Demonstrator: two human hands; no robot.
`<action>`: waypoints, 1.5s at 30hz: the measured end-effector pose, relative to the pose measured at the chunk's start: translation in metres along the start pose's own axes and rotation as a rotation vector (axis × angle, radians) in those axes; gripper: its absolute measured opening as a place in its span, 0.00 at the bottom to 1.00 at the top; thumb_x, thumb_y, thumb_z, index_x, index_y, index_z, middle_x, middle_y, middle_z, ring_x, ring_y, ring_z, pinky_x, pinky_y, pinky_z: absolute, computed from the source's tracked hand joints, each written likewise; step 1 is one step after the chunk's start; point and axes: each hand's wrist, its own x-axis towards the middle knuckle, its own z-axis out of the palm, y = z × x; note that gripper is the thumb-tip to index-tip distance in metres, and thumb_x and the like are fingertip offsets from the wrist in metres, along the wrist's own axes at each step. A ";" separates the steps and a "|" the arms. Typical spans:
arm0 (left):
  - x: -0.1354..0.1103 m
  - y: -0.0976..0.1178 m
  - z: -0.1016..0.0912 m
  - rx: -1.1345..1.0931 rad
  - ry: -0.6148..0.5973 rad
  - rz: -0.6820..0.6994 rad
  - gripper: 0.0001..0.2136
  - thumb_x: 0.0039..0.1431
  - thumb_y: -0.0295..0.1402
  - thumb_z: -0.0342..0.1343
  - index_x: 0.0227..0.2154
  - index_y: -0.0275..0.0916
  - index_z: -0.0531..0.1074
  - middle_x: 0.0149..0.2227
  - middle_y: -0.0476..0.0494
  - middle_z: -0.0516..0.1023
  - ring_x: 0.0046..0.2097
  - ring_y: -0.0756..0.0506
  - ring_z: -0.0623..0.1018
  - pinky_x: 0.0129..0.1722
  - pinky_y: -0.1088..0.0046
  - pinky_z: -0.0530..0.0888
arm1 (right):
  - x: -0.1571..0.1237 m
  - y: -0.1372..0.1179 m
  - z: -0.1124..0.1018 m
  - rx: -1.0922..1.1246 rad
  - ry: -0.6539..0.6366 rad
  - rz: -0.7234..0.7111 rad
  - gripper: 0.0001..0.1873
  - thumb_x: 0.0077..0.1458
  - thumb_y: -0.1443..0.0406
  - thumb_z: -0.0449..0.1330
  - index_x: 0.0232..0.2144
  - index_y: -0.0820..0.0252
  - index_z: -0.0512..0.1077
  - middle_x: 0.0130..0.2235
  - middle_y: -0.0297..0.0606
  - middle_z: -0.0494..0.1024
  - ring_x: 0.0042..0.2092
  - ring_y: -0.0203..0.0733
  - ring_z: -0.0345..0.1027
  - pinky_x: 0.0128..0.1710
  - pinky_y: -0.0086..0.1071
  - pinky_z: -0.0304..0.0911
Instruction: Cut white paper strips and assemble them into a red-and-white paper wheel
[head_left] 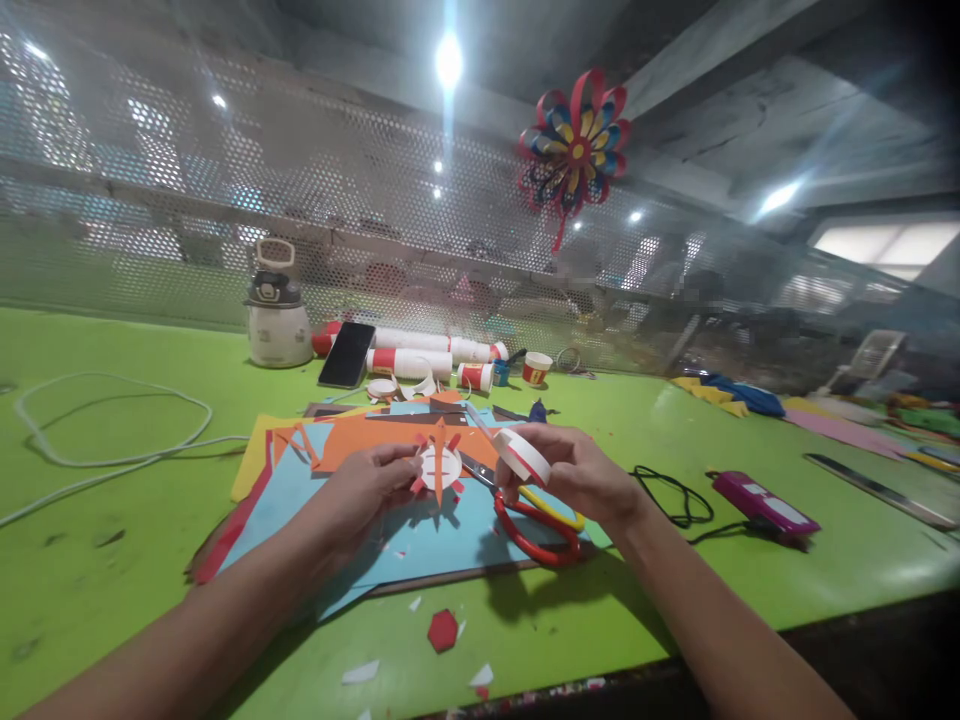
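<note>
My left hand (375,490) pinches the left edge of a small paper craft, a white disc (450,467) with red tabs around it and a pointed orange strip (439,465) across its middle. Between the fingers and thumb of my right hand (577,470) is a roll of white tape (525,456), held up to the right of the disc. Below that roll lie scissors (536,540) with red and yellow handles, their blades partly showing between the hands. Under both hands are stacked blue paper sheets (360,550) and orange paper (349,440).
Behind the papers are a phone (347,354), stacked paper cups (412,363), a cut cup (536,368) and a white bottle (279,330). A purple power strip (763,503) with a black cord lies right; a white cable (112,460) left. A red hexagon (442,631) lies near the front edge.
</note>
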 end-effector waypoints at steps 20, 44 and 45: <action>-0.002 0.003 0.000 -0.004 0.038 -0.005 0.09 0.48 0.24 0.60 0.35 0.30 0.74 0.34 0.37 0.78 0.32 0.48 0.77 0.36 0.73 0.75 | 0.003 0.000 0.002 -0.264 0.192 0.110 0.22 0.45 0.68 0.67 0.46 0.56 0.73 0.43 0.39 0.77 0.44 0.42 0.70 0.46 0.40 0.65; -0.003 0.005 0.005 0.000 0.090 -0.046 0.09 0.46 0.23 0.61 0.34 0.31 0.76 0.37 0.38 0.79 0.32 0.48 0.77 0.37 0.71 0.75 | 0.003 -0.004 0.008 -0.905 0.197 0.051 0.24 0.49 0.58 0.64 0.48 0.59 0.70 0.44 0.43 0.74 0.41 0.43 0.69 0.43 0.40 0.67; -0.003 0.005 0.005 0.001 0.093 -0.042 0.09 0.46 0.24 0.61 0.33 0.31 0.76 0.37 0.37 0.79 0.33 0.48 0.77 0.37 0.71 0.75 | 0.003 -0.002 0.007 -0.849 0.204 0.068 0.25 0.49 0.58 0.64 0.49 0.58 0.69 0.44 0.42 0.74 0.41 0.43 0.69 0.43 0.40 0.67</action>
